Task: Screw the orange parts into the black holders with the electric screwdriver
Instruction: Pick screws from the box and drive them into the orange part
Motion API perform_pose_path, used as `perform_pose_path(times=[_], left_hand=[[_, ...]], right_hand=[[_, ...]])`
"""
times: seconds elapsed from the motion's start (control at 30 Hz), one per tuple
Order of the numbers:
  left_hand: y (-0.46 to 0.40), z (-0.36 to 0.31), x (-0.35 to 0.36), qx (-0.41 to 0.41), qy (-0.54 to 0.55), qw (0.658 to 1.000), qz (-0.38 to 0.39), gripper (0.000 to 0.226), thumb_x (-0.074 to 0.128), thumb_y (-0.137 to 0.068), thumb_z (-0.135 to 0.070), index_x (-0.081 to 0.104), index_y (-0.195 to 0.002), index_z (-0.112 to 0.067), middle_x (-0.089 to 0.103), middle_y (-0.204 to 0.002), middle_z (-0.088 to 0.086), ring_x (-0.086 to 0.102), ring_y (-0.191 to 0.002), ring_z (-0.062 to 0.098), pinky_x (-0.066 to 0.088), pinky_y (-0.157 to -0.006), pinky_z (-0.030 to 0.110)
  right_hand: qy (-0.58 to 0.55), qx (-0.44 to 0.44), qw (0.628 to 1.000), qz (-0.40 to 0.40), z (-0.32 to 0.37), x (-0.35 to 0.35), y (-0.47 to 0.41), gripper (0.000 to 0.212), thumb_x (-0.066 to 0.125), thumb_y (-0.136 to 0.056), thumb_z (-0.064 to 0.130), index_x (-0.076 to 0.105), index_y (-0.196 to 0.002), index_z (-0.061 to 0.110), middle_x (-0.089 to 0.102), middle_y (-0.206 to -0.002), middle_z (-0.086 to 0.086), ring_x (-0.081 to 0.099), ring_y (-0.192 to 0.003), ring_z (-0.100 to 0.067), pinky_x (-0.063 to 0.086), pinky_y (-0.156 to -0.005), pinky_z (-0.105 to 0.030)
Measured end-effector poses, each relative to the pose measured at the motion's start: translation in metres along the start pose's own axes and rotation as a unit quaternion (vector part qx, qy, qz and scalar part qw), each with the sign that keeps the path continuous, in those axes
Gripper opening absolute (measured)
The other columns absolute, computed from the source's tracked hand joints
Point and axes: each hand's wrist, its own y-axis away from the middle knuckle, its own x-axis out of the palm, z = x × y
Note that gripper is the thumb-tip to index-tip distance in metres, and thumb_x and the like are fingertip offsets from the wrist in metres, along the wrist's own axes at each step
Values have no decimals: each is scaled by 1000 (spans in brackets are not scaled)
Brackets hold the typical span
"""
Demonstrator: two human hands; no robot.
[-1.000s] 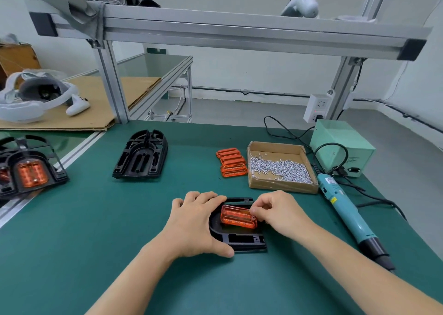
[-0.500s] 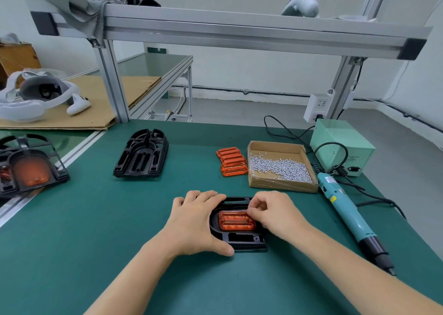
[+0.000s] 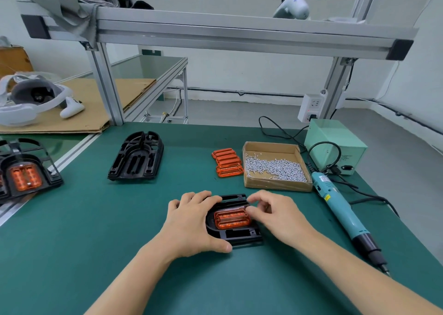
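Note:
A black holder lies on the green mat in front of me with an orange part seated flat in its recess. My left hand presses down on the holder's left side, thumb along its near edge. My right hand rests at the orange part's right end, fingertips touching it. A stack of spare orange parts sits beside a cardboard box of screws. The teal electric screwdriver lies on the mat to the right, untouched. A stack of empty black holders lies at the left.
A finished holder with orange parts sits at the far left edge. A pale green power supply box with cables stands at the back right. An aluminium frame beam crosses overhead. A white headset rests on cardboard on the neighbouring table.
The orange part, tilted in my right fingers a second ago, now lies flat in the holder's recess. My right fingers have eased to its right end. My left hand stayed on the holder.

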Motion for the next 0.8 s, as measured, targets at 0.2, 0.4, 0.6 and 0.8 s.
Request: perform_pose_path(times=[0.2, 0.4, 0.6, 0.8], left_hand=[[-2, 0, 0, 9, 0, 1000, 1, 106, 65, -52, -75, 23, -144, -42, 22, -150, -19, 13, -136, 9, 8, -110, 34], [-11, -6, 0, 21, -4, 1000, 13, 109, 66, -52, -74, 20, -145, -42, 21, -150, -20, 12, -137, 9, 8, -113, 35], [-25, -24, -9, 41, 52, 998, -3, 101, 46, -52, -85, 32, -141, -42, 27, -147, -22, 14, -136, 4, 6, -110, 31], [-82, -61, -22, 54, 102, 990, -77, 36, 55, -91, -40, 59, -125, -28, 59, -127, -7, 46, -121, 15, 30, -106, 38]], right_hand=[[193, 52, 973, -112, -26, -41, -1, 36, 61, -90, 34, 58, -126, 29, 57, -101, 10, 51, -95, -11, 40, -78, -29], [380, 175, 902, -108, -55, -77, 0, 60, 57, -90, 47, 40, -140, 19, 44, -132, -4, 40, -120, -25, 37, -94, -34], [404, 249, 879, -53, -71, -86, 9, 68, 51, -87, 63, 30, -143, 30, 43, -127, -5, 43, -118, -25, 41, -88, -34], [327, 299, 896, -33, -80, -86, 12, 68, 42, -92, 61, 11, -149, 41, 46, -118, -6, 59, -97, -27, 43, -64, -31]])
